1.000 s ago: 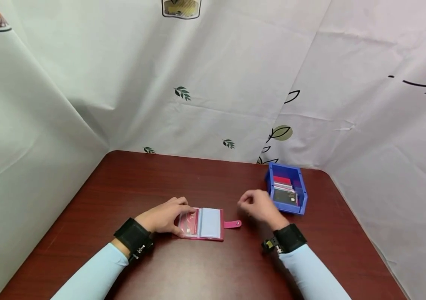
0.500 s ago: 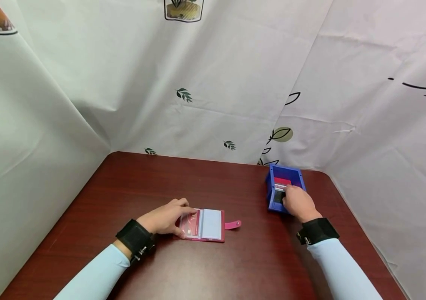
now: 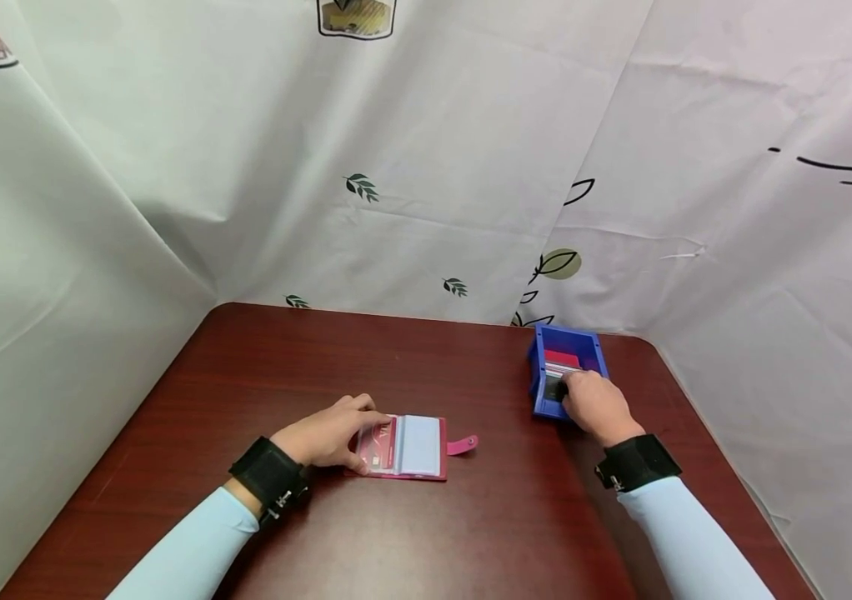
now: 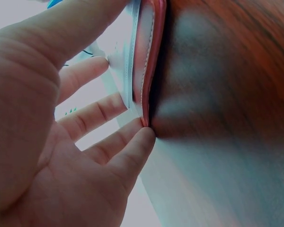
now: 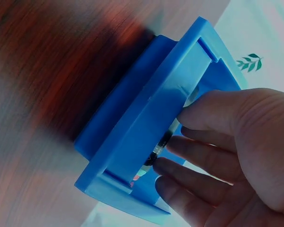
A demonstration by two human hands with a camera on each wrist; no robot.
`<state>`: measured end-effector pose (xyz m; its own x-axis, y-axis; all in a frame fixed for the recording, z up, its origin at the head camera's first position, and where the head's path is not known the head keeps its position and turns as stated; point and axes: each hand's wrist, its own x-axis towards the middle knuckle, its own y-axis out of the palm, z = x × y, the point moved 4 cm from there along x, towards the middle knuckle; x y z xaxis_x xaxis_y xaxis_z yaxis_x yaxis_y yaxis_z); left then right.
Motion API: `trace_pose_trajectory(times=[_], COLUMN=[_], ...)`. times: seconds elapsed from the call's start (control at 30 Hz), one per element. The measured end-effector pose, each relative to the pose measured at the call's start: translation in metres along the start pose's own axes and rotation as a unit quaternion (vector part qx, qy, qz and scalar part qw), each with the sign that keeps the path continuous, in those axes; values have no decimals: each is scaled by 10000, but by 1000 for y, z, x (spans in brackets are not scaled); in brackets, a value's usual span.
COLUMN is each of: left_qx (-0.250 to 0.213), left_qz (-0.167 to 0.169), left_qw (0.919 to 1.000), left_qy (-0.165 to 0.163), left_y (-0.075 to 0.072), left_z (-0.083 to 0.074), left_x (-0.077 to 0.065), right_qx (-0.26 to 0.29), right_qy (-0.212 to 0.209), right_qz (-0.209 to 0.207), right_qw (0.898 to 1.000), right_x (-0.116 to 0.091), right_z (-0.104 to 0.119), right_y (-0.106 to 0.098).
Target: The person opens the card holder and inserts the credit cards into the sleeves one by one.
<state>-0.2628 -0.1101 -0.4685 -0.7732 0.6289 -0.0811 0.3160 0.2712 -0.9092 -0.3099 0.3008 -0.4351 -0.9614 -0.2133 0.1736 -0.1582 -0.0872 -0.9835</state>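
Note:
An open pink card holder (image 3: 422, 447) lies on the table, with clear and pale sleeves and a red card (image 3: 379, 448) in its left side. My left hand (image 3: 332, 433) holds that left side, thumb at the near edge and index finger reaching over the far part. Other fingertips meet the stitched cover (image 4: 149, 66) in the left wrist view. My right hand (image 3: 597, 404) reaches over the front of a blue bin (image 3: 546, 411). Its thumb and fingertips are down at the cards (image 5: 163, 142) inside; I cannot tell if they pinch one.
The bin stands at the right rear of the brown table (image 3: 396, 533), with a red card (image 3: 561, 358) and several others upright in it. A snap strap (image 3: 463, 446) sticks out right of the holder. White printed fabric (image 3: 411, 167) hangs behind the table.
My right hand has moved right and away from me, from beside the holder's strap to the cards in the bin, and stayed there. The left hand has kept its place.

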Motion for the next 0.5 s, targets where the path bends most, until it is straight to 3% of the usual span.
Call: trace_pose_trajectory(times=[0.3,0.5], left_qx=[18,27], left_qz=[-8,-20], left_qw=[10000,10000], left_qy=[50,29], left_y=[1,0], left_z=[1,2], left_x=[0,0], right_qx=[92,-42], right_qy=[-264,-595], right_qz=[31,-492], right_qw=[9996,9970], right_x=[-2,-4], right_z=[-2,-1], right_y=[4,-2])
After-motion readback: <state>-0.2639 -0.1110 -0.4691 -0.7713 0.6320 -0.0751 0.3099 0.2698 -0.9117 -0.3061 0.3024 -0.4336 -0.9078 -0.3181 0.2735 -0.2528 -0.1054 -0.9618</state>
